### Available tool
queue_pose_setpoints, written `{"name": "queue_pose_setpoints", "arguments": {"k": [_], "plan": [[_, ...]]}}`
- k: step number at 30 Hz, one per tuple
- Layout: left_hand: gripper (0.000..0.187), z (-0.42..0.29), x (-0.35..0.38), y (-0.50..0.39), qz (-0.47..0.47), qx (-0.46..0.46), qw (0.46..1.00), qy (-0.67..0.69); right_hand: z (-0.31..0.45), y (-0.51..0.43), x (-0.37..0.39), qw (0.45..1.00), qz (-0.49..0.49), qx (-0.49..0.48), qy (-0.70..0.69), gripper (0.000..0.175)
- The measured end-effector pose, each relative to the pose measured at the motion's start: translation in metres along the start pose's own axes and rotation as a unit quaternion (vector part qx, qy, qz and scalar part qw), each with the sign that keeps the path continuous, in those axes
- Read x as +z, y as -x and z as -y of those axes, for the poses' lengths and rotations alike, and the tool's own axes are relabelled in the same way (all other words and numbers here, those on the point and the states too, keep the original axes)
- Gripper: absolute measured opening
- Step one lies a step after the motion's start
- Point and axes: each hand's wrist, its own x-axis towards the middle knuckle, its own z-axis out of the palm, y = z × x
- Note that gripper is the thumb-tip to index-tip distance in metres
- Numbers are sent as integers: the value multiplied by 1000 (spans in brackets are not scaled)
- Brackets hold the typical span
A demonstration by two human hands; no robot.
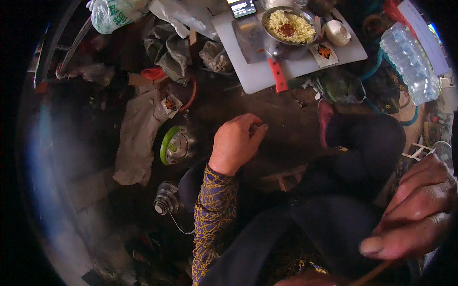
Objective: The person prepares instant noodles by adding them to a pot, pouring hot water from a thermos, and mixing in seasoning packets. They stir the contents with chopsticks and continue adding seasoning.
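Observation:
My left hand, in a patterned sleeve, is over the dark floor with its fingers loosely curled; its palm is hidden and nothing shows in it. Large and close at the right edge is my right hand, its fingers bent; a thin brownish stick passes just below it, and whether it is held cannot be told. A metal pot of noodles with reddish seasoning stands on a white cutting board. Beside it lie a cleaver with a red handle, a printed packet and a whitish rounded item.
A green handwheel on a metal fitting is left of my left hand. Farther left lies a crumpled beige sack. Plastic-wrapped bottles stand at the upper right. A phone lies beyond the board. My dark-clothed legs fill the lower middle.

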Motion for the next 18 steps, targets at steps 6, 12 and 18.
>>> {"name": "queue_pose_setpoints", "arguments": {"k": [6,12,18], "plan": [[24,11,4,7,44,-7,994,-105,-44,-31,26,929,-222,288,-69,21],[29,18,7,14,113,-36,983,-141,-224,-86,60,746,-524,235,-337,25],[26,26,3,23,83,-21,988,-127,-263,-112,76,695,-596,159,-369,26]]}}
